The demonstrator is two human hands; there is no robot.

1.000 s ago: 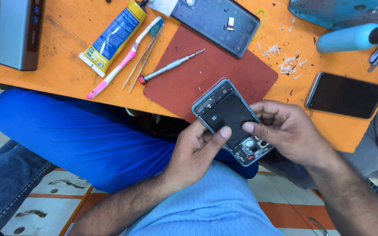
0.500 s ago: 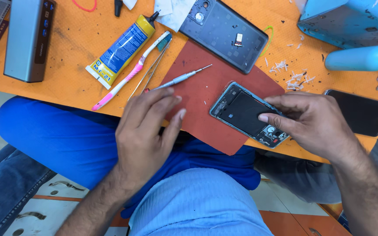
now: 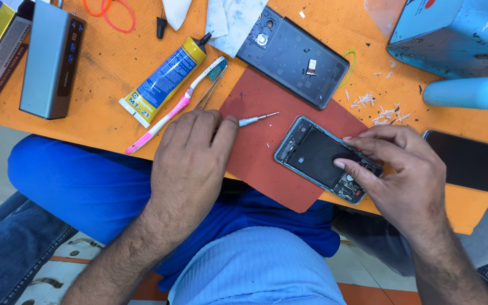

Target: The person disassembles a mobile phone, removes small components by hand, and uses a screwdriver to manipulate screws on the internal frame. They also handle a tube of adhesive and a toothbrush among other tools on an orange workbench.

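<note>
Phone repair workshop, opened phone (image 3: 323, 158), glue tube (image 3: 162, 79), screwdriver (image 3: 258, 118), orange bench (image 3: 114, 62)

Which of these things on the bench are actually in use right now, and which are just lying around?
In use:
opened grey phone body under right hand
small silver screwdriver at left hand
dark red work mat

Lying about:
yellow glue tube
pink toothbrush
detached grey back cover
black phone

Orange table (image 3: 114, 73) bears red mat (image 3: 255, 152), glue tube (image 3: 162, 79), toothbrush (image 3: 170, 110)

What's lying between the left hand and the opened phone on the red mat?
In the head view, only the small screwdriver's shaft and bare red mat separate the left hand from the opened phone.
</note>
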